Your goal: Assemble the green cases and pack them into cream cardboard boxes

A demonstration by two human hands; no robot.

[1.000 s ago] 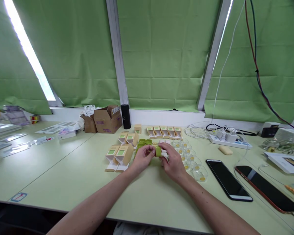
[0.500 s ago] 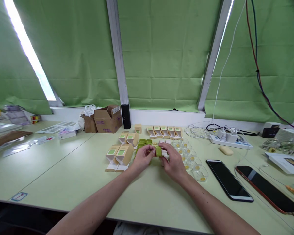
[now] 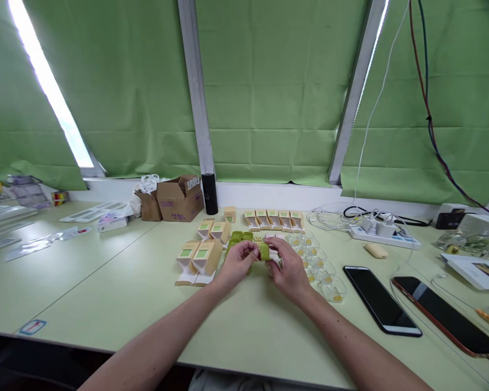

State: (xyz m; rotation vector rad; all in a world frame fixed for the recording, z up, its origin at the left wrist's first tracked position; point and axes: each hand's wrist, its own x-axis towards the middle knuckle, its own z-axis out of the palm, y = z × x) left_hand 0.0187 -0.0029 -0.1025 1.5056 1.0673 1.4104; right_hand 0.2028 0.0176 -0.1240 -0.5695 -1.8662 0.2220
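In front of me, my right hand [image 3: 288,269] grips a small green square container [image 3: 264,251] between thumb and fingers. My left hand [image 3: 239,262] is closed in a pinch at the container's left side; what its fingertips hold is too small to make out. Green square pieces [image 3: 237,236] stand just behind my left hand. To the right of my right hand are rows of clear plastic shells [image 3: 333,290] with yellowish round spots. Left of my left hand stand several tan boxes [image 3: 207,257] with green labels and open flaps.
A row of tan boxes [image 3: 273,220] stands farther back. A black cylinder [image 3: 209,194] and a cardboard carton [image 3: 180,201] are by the wall. On the right lie a black-screened phone [image 3: 381,298], a second phone [image 3: 446,312], an earbud case [image 3: 376,250] and a power strip [image 3: 385,234] with cables.
Another person's hand and forearm at the far left have gone out of view. My hands and the green container have hardly moved; the container looks turned slightly.
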